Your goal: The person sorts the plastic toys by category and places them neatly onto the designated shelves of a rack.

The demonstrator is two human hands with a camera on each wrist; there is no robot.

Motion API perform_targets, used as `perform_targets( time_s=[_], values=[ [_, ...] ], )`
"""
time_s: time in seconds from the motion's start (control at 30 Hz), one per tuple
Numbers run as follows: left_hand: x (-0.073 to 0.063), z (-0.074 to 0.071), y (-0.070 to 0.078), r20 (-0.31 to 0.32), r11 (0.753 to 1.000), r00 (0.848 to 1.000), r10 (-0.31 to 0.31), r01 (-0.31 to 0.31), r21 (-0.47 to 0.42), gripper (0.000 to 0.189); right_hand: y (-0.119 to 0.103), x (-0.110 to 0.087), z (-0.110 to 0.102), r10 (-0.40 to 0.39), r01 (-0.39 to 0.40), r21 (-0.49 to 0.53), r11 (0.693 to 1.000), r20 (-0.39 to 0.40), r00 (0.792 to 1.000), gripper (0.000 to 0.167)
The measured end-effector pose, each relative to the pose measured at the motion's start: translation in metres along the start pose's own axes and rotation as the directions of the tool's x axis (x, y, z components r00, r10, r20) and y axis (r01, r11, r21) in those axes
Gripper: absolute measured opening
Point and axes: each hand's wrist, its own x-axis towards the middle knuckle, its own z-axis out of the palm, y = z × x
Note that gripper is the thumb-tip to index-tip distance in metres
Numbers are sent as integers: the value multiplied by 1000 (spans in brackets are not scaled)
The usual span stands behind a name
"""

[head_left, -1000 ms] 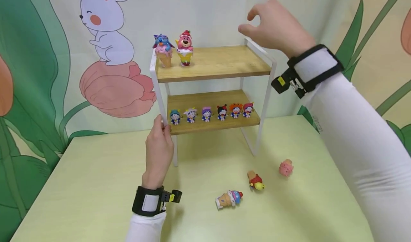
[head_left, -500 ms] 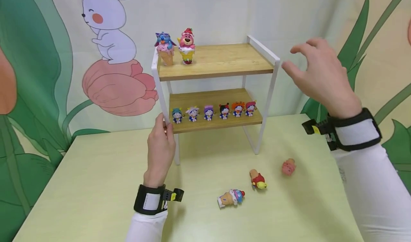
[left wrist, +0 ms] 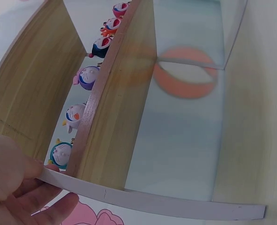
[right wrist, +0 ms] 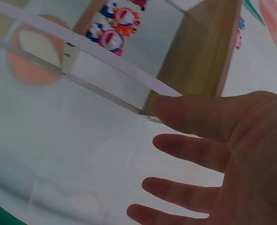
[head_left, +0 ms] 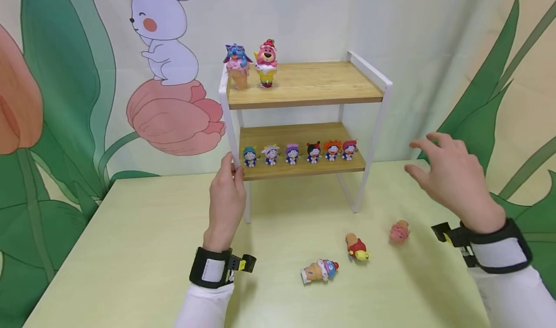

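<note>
My left hand [head_left: 227, 202] grips the left white leg of a two-tier wooden shelf [head_left: 312, 98]; in the left wrist view its thumb and fingers close round the white frame [left wrist: 152, 199]. Off the shelf's right side hangs my right hand [head_left: 456, 180], fingers spread and holding nothing. Nearest to it on the table lies a pink ice-cream-cone figurine [head_left: 399, 232]. Further left lie a cone figurine in red and yellow [head_left: 357, 247] and a blue-headed cone figurine [head_left: 319, 271]. On the top board stand a blue figurine [head_left: 237, 66] and a pink bear figurine [head_left: 266, 63].
Several small figurines with coloured hats [head_left: 292, 154] stand in a row on the lower board. The pale green table [head_left: 152, 250] carries the shelf. Behind it hangs a backdrop [head_left: 299, 19] printed with a rabbit and plants.
My right hand has come down from above the shelf's top right corner to lower right, beside the shelf. My left hand keeps its grip. The view has shifted slightly.
</note>
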Motion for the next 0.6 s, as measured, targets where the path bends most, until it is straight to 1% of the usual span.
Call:
perform_targets(
  time_s=[0.1,0.17,0.3,0.37,0.5,0.6],
  values=[
    [0,2,0,2,1000,1000,-5,5,-5,34,5,-9,16,-83,84,-67,994,22,996,46],
    [0,3,1,3,1000,1000,-7,7,-6,34,7,-16,24,-117,121,-86,989,50,992,47],
    [-1,3,1,5,1000,1000,-2,2,1,34,9,-27,35,-134,145,-95,985,112,985,48],
    [-1,2,1,0,1000,1000,1,-1,8,34,10,-30,41,-146,161,-93,983,151,978,49],
    [0,1,1,-4,1000,1000,-1,1,12,35,13,-35,55,-193,215,-68,974,241,951,52],
    [0,1,1,-1,1000,1000,-5,5,11,36,17,-40,68,-274,287,-7,958,277,921,54]
  ],
)
